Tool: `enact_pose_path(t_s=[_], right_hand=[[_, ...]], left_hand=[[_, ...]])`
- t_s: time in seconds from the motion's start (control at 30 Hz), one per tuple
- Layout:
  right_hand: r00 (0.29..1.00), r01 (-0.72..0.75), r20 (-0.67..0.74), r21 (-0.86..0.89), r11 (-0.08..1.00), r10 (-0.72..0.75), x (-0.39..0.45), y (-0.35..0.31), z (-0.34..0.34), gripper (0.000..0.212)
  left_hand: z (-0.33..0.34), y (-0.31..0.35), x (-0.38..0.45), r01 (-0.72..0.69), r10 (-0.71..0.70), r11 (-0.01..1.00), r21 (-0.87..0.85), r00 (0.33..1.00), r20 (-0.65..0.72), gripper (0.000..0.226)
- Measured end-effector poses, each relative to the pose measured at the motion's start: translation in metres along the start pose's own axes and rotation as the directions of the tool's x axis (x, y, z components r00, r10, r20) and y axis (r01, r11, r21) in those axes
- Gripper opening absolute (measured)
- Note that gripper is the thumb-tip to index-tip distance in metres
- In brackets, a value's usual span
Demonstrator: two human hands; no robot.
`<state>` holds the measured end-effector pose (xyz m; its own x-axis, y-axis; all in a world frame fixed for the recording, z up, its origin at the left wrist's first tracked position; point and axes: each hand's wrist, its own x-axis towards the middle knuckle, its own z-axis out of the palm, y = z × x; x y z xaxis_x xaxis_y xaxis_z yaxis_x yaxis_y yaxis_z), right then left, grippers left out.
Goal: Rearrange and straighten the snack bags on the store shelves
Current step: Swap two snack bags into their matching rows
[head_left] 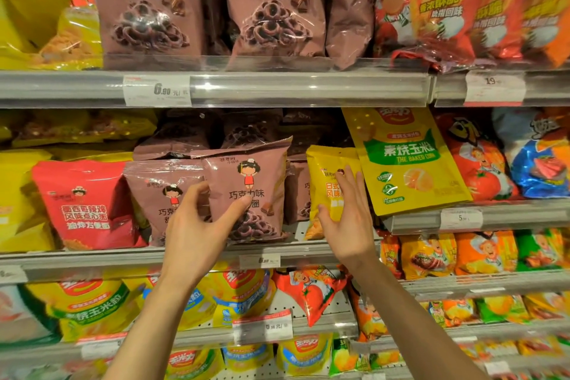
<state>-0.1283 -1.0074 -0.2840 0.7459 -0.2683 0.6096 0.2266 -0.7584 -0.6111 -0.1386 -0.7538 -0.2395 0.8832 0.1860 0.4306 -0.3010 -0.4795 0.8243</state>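
Observation:
On the middle shelf stand small brown chocolate-ring snack bags. My left hand grips the left edge of the front brown bag, thumb across its front and fingers behind it; the bag leans a little. A second brown bag stands just left of it. My right hand lies flat with fingers spread on a small yellow snack bag, thumb at the bag's left edge. The yellow bag's lower part is hidden behind that hand.
A red bag stands left of the brown ones. A large yellow baked-corn bag leans at the right. Large brown bags fill the shelf above. Yellow corn bags and orange bags sit on lower shelves.

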Motion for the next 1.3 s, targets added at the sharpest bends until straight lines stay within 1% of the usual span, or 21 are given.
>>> enact_pose_path(t_s=[0.07, 0.13, 0.2, 0.27, 0.3, 0.37, 0.4, 0.47, 0.5, 0.53, 0.6, 0.73, 0.8, 0.87, 1.0, 1.13, 1.23, 1.3], right_hand=[[1.000, 0.009, 0.020, 0.027, 1.000, -0.009, 0.001, -0.002, 0.001, 0.069], [0.993, 0.027, 0.116, 0.023, 0.999, -0.030, 0.000, -0.005, 0.001, 0.068], [0.983, 0.057, 0.170, 0.045, 0.997, -0.064, -0.004, -0.007, -0.002, 0.057], [0.990, 0.075, 0.111, 0.069, 0.995, -0.082, -0.009, -0.006, -0.006, 0.045], [0.996, 0.062, 0.060, 0.062, 0.996, -0.065, -0.012, -0.006, -0.008, 0.044], [1.000, -0.028, -0.013, 0.043, 0.999, 0.028, -0.016, -0.006, -0.011, 0.054], [0.995, -0.098, -0.003, 0.041, 0.994, 0.098, -0.017, -0.006, -0.011, 0.064], [0.962, -0.255, 0.106, 0.034, 0.966, 0.250, -0.014, -0.007, -0.009, 0.085], [0.936, -0.320, 0.168, 0.034, 0.947, 0.310, -0.010, -0.007, -0.007, 0.092], [0.912, -0.364, 0.218, 0.045, 0.930, 0.347, -0.006, -0.004, -0.005, 0.094], [0.894, -0.399, 0.254, 0.083, 0.913, 0.368, 0.003, 0.002, -0.002, 0.087], [0.903, -0.385, 0.246, 0.102, 0.917, 0.352, 0.009, 0.012, -0.003, 0.049], [0.910, -0.377, 0.253, 0.178, 0.909, 0.328, 0.009, 0.014, -0.004, 0.042], [0.923, -0.355, 0.240, 0.237, 0.904, 0.300, 0.009, 0.014, -0.006, 0.042], [0.941, -0.324, 0.208, 0.318, 0.891, 0.268, 0.012, 0.009, -0.013, 0.041], [0.935, -0.335, 0.242, 0.367, 0.868, 0.259, 0.014, 0.002, -0.024, 0.039], [0.931, -0.341, 0.258, 0.369, 0.864, 0.257, 0.009, -0.003, -0.031, 0.036], [0.934, -0.338, 0.245, 0.361, 0.869, 0.261, 0.006, -0.004, -0.037, 0.038]], left_hand=[[-0.001, -0.002, 0.001, -0.001, 0.001, 1.000, 0.000, 1.000, 0.010, 0.065], [-0.001, -0.001, 0.001, 0.003, -0.003, 1.000, -0.011, 1.000, 0.016, 0.065], [-0.001, 0.000, 0.001, 0.015, -0.015, 1.000, -0.019, 1.000, 0.018, 0.065], [-0.002, 0.001, 0.000, 0.020, -0.020, 1.000, -0.021, 1.000, 0.018, 0.056], [-0.003, 0.001, 0.000, 0.019, -0.018, 0.999, -0.027, 1.000, 0.019, 0.051], [-0.003, 0.001, 0.000, 0.020, -0.019, 0.999, -0.036, 1.000, 0.018, 0.051], [-0.003, 0.001, 0.000, 0.018, -0.018, 0.999, -0.034, 1.000, 0.017, 0.054], [-0.002, -0.001, 0.002, 0.014, -0.014, 0.999, -0.033, 1.000, 0.015, 0.055], [-0.002, -0.002, 0.002, 0.018, -0.018, 0.999, -0.034, 1.000, 0.014, 0.057], [-0.002, -0.002, 0.002, 0.022, -0.022, 0.999, -0.037, 1.000, 0.013, 0.059], [-0.002, -0.004, 0.003, 0.017, -0.016, 0.999, -0.041, 1.000, 0.017, 0.062], [-0.007, -0.005, 0.003, 0.021, -0.019, 0.997, -0.076, 0.999, 0.032, 0.062], [-0.010, -0.005, 0.003, 0.022, -0.020, 0.997, -0.080, 0.999, 0.034, 0.055], [-0.013, -0.006, 0.004, 0.020, -0.018, 0.997, -0.072, 0.999, 0.027, 0.047], [-0.016, -0.005, 0.005, 0.009, -0.008, 0.999, -0.054, 1.000, 0.006, 0.044], [-0.018, -0.006, 0.003, -0.002, 0.003, 0.998, -0.056, 1.000, 0.016, 0.049], [-0.017, -0.006, 0.001, 0.003, -0.003, 1.000, -0.031, 1.000, 0.011, 0.065], [-0.014, -0.005, -0.002, 0.000, 0.000, 1.000, -0.005, 1.000, 0.006, 0.068]])
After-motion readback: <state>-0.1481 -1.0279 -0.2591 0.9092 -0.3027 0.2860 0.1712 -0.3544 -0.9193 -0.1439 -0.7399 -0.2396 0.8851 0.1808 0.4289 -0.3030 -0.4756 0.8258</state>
